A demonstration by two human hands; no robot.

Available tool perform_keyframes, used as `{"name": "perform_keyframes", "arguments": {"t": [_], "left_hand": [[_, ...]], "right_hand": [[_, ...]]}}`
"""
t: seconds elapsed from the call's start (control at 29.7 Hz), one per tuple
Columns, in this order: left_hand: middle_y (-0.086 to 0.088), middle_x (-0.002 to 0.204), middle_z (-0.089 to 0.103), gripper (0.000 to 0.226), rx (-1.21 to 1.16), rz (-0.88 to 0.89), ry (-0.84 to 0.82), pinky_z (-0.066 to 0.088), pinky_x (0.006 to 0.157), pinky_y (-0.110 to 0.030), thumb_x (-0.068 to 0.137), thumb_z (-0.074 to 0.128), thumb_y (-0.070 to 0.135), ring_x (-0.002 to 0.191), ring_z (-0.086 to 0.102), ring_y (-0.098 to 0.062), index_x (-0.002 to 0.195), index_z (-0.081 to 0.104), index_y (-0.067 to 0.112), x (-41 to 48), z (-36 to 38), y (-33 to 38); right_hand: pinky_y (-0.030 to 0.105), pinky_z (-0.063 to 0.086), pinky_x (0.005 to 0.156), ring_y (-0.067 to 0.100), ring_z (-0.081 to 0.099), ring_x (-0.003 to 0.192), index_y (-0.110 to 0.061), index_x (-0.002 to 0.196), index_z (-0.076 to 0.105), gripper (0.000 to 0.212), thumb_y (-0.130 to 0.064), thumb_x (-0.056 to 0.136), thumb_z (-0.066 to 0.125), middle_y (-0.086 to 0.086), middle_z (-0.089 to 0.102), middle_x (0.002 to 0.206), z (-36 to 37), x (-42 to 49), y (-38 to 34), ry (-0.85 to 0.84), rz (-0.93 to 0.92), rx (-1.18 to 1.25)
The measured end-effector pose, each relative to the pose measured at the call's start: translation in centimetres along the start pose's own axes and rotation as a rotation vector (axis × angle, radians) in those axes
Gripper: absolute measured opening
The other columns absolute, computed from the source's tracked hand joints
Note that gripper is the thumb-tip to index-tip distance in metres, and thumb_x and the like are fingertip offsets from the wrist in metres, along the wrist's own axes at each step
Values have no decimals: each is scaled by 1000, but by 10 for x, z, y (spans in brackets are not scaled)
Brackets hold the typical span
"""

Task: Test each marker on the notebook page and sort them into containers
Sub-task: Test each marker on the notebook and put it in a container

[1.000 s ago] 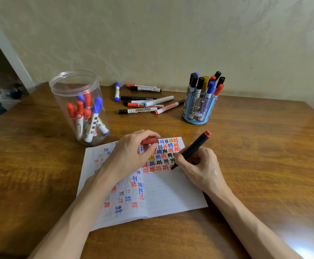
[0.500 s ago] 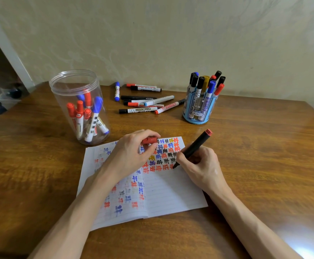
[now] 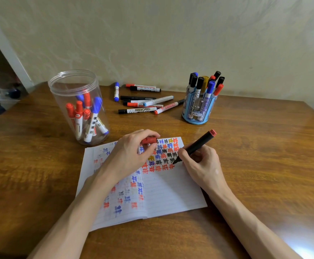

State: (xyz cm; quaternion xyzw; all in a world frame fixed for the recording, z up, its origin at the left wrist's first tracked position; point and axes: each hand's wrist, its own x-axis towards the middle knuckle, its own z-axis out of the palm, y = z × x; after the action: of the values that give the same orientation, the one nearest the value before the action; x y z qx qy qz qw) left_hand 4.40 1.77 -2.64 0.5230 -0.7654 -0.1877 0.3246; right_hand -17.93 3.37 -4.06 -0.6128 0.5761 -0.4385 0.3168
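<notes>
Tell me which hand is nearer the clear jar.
Left. The left hand, pinching a red cap, sits right of the clear jar; the right hand, gripping the black marker, is farther right across the notebook.

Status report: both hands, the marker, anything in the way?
Right hand grips black-bodied marker, tip on notebook page. Left hand pinches red cap, rests on page. Nothing blocking the tip.

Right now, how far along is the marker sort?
Done: clear jar and blue holder partly filled. In hand: right hand tests a red-ended black marker on the notebook page; left hand holds a red cap. Left: loose markers by the wall.
</notes>
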Motion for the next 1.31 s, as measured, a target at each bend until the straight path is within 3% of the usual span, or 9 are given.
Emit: {"name": "perform_keyframes", "arguments": {"t": [0.47,0.77,0.87,1.04,1.18,1.31], "left_hand": [[18,119,61,31,7,7,8,47,68,-5,99,64,28,104,61,1,130,62,29,0,0,1],[18,122,63,34,-2,0,-2,49,70,-7,97,67,28,107,62,1,130,62,30,0,-1,1],[21,110,67,28,-61,-11,-29,55,78,-12,91,74,28,105,65,2,118,68,32,0,-2,2],[33,99,62,39,-135,18,-53,48,78,-2,81,69,49,99,62,15,116,73,34,-1,-6,13],[37,98,60,33,-171,-2,-62,44,75,2,83,78,33,93,54,30,115,74,32,-2,-4,12],[31,99,66,29,-204,4,-58,47,79,-1,83,80,31,98,59,23,111,73,35,-2,-3,12]], "right_hand": [[26,62,68,6,75,80,-17,90,72,16,-33,93,71,-7,78,86,0,0,0,-14,15,-8],[19,58,65,-1,74,82,-17,85,70,11,-22,93,74,-11,76,85,0,-2,-2,-80,-17,-20],[26,61,67,6,76,81,-15,87,72,10,-23,95,73,-6,78,84,-3,0,-4,-44,14,42],[21,54,60,18,70,65,-10,102,72,8,-17,99,72,9,75,79,-9,0,-14,-5,-6,308],[25,52,58,20,67,63,-8,104,71,14,-21,99,71,18,72,73,-9,-1,-15,-41,-9,403],[28,54,61,23,69,65,-9,104,73,14,-22,98,73,11,74,76,-7,-3,-15,-92,-59,406]]}}
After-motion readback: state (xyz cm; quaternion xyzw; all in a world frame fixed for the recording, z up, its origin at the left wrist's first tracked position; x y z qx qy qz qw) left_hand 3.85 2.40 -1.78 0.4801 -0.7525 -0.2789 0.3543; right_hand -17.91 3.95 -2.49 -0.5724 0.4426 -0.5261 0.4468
